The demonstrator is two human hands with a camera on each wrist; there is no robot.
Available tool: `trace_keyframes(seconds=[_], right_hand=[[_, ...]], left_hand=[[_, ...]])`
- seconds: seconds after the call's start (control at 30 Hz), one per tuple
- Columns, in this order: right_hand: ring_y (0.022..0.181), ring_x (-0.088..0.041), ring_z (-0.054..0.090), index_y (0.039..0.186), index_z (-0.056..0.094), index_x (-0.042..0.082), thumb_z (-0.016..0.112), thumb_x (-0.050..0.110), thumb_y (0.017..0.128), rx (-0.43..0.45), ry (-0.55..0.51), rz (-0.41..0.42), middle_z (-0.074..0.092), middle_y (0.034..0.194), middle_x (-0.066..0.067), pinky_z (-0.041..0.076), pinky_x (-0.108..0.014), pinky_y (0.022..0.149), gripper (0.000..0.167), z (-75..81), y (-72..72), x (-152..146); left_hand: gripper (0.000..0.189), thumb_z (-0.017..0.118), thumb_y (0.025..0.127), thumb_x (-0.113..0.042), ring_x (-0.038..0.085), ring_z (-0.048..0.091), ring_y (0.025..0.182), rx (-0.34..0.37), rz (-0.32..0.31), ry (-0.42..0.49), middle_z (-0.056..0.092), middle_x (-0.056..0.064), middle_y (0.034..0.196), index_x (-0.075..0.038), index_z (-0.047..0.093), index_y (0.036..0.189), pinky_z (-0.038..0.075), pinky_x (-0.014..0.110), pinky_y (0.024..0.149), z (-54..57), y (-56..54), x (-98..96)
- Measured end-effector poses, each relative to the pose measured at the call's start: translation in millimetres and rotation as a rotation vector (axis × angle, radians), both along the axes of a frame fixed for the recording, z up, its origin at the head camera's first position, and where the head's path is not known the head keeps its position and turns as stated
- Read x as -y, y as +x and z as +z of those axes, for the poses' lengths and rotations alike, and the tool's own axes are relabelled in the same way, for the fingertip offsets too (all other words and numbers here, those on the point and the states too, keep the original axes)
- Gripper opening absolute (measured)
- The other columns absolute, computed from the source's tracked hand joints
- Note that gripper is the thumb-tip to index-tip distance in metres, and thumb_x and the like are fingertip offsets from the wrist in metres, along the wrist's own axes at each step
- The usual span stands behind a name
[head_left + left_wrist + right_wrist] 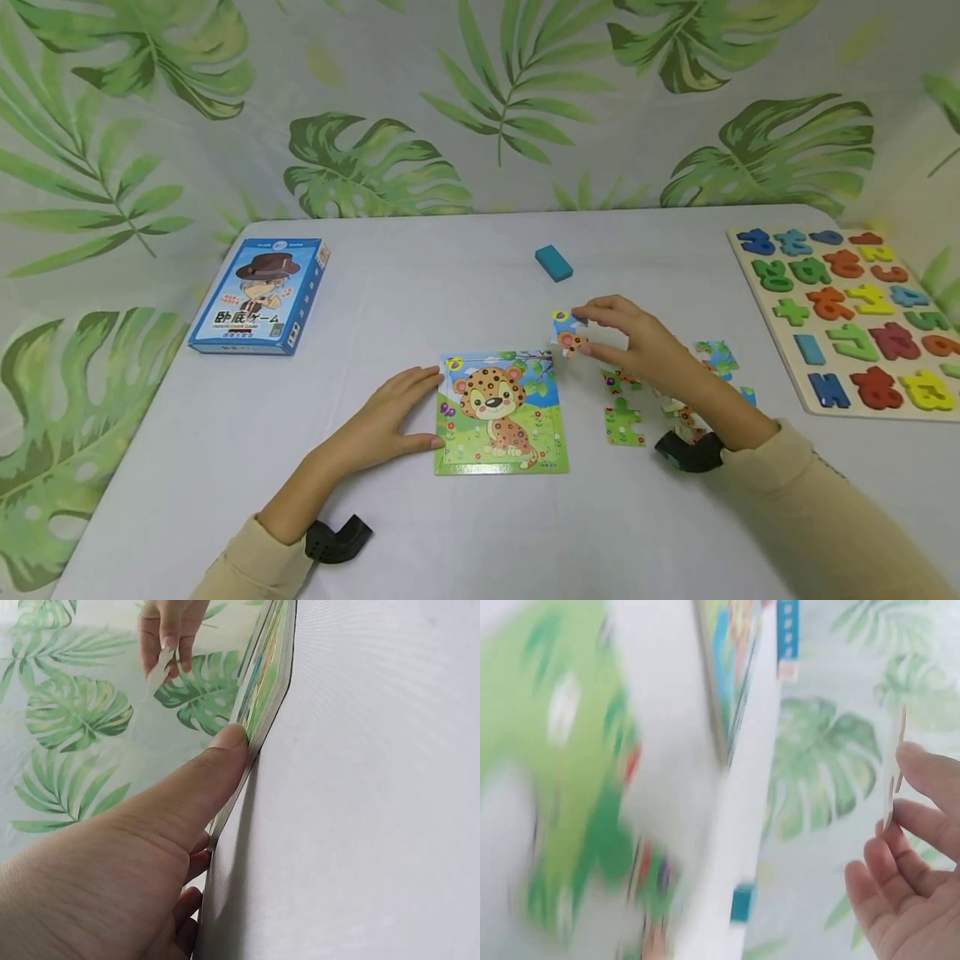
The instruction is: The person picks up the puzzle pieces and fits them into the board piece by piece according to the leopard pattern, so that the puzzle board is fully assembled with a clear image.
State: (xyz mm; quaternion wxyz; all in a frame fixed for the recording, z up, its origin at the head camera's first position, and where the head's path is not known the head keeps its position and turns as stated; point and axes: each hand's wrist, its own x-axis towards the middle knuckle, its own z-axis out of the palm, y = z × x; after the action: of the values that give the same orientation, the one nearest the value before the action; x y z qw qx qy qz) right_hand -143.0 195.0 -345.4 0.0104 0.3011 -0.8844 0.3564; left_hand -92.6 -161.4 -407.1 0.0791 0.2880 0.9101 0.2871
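A square jigsaw board (502, 468) printed with a spotted cub lies flat on the white table. My left hand (390, 417) touches its left side, fingers fairly straight and thumb near the lower corner; in the left wrist view the thumb (217, 750) presses on the board's edge. Right of the board's top corner, my right hand (637, 337) pinches a jigsaw piece (566, 333) showing a yellow patch, blue sky and part of the cub's head. In the right wrist view that piece (894, 769) is edge-on between thumb and fingers.
Several loose jigsaw pieces, including a green one (624, 423), lie under and around my right forearm. A teal block (553, 262) sits behind the board. A blue game box (258, 296) is at left, a number puzzle board (795, 367) at right.
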Motion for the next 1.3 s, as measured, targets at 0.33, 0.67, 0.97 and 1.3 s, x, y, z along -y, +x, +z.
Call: trace_keyframes(seconds=[0.33,0.67,0.97,1.3], right_hand=[[0.106,-0.022,0.048,0.121,0.055,0.004,0.068,0.019,0.081,0.093,0.012,0.091,0.049,0.117,-0.008,0.042,-0.038,0.088,0.045,-20.5,21.6,67],[0.111,-0.027,0.044,0.122,0.056,0.008,0.068,0.027,0.080,0.084,0.145,0.096,0.051,0.118,-0.008,0.032,-0.044,0.094,0.047,-47.2,18.6,95],[0.109,-0.025,0.045,0.120,0.058,0.010,0.066,0.025,0.082,0.019,0.172,0.088,0.051,0.117,-0.007,0.033,-0.044,0.090,0.042,-50.1,16.3,98],[0.092,-0.019,0.047,0.120,0.060,0.014,0.064,0.029,0.083,-0.109,0.208,0.050,0.053,0.107,-0.004,0.035,-0.037,0.078,0.040,-53.9,13.4,110]], left_hand=[[0.080,0.064,0.077,-0.049,0.026,0.017,0.132,-0.003,-0.004,-0.001,0.027,0.005,0.144,-0.009,0.034,0.139,0.017,0.046,0.104,-0.8,-1.2,0.8],[0.078,0.063,0.078,-0.049,0.024,0.019,0.132,-0.018,0.003,0.003,0.028,0.004,0.143,-0.009,0.036,0.138,0.020,0.047,0.103,-0.7,-1.3,-0.3],[0.078,0.064,0.077,-0.050,0.025,0.022,0.130,-0.029,-0.008,-0.009,0.030,0.006,0.142,-0.007,0.037,0.136,0.021,0.046,0.103,1.2,-3.0,-1.4],[0.083,0.072,0.069,-0.048,0.026,0.026,0.126,-0.002,-0.002,-0.054,0.033,0.007,0.137,-0.010,0.038,0.135,0.026,0.043,0.101,10.3,-9.0,-4.7]])
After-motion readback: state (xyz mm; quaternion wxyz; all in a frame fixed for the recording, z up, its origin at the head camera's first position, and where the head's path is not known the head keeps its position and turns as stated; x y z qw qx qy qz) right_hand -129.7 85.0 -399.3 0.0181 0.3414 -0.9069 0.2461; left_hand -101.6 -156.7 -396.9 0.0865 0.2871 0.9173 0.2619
